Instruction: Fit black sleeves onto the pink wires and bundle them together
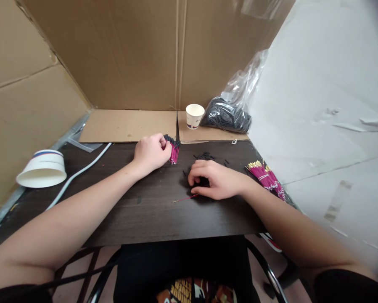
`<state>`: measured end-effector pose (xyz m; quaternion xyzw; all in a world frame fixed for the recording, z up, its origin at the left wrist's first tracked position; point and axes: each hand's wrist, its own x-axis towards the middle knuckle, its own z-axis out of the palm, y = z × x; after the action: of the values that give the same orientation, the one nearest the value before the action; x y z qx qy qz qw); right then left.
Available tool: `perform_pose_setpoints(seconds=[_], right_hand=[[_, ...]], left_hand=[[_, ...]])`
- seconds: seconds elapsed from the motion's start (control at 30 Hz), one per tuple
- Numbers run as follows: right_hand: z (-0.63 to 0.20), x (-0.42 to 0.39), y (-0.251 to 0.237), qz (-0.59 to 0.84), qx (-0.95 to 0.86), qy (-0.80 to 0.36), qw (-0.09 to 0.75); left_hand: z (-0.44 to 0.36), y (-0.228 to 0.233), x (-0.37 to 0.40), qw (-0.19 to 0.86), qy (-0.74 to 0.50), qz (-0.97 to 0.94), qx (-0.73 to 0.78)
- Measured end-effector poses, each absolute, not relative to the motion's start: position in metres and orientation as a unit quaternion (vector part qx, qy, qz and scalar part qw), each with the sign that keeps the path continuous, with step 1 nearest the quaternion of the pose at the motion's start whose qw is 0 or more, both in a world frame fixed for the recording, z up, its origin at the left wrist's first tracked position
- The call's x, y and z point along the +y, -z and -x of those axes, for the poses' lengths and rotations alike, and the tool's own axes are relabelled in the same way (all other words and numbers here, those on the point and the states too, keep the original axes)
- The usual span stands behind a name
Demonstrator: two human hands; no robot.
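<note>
My left hand (152, 151) is closed, thumb against fingers, at the left side of a bundle of magenta wires with black sleeves (174, 152). The hand covers part of the bundle, and what its fingertips pinch is hidden. My right hand (215, 179) rests low over the dark table with fingers curved and thumb apart from them. A single thin magenta wire (184, 199) with a gold tip lies on the table, its far end at my right thumb. Just beyond the right hand is a small pile of short black sleeves (205, 156), with a few scattered around it.
More magenta wires with gold ends (266, 176) lie at the table's right edge. A clear bag of black pieces (228, 115) and an upright paper cup (194, 116) stand at the back. On the left are a tipped paper cup (43, 169) and a white cable (81, 170). Cardboard walls (128, 54) enclose the table.
</note>
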<state>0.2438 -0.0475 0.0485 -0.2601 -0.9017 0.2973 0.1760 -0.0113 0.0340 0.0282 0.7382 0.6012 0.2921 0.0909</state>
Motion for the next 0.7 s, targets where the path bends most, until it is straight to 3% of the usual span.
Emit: perform_pose_setpoints(seconds=[0.17,0.5,0.6,0.7], right_hand=[[-0.232,-0.057,-0.043,0.223,-0.914,-0.307,0.145],[-0.218,-0.072,-0.04,0.264,-0.947,-0.168,0.078],[-0.217,-0.073,-0.041,0.256,-0.944,-0.178,0.11],[-0.219,-0.072,-0.044,0.24,-0.926,-0.215,0.197]], left_hand=[[0.01,-0.028,0.035,0.076,-0.258,-0.742,0.615],[0.009,-0.021,0.035,0.025,-0.294,-0.752,0.589],[0.007,-0.019,0.026,-0.003,-0.355,-0.791,0.498],[0.004,-0.015,0.018,0.013,-0.376,-0.856,0.353]])
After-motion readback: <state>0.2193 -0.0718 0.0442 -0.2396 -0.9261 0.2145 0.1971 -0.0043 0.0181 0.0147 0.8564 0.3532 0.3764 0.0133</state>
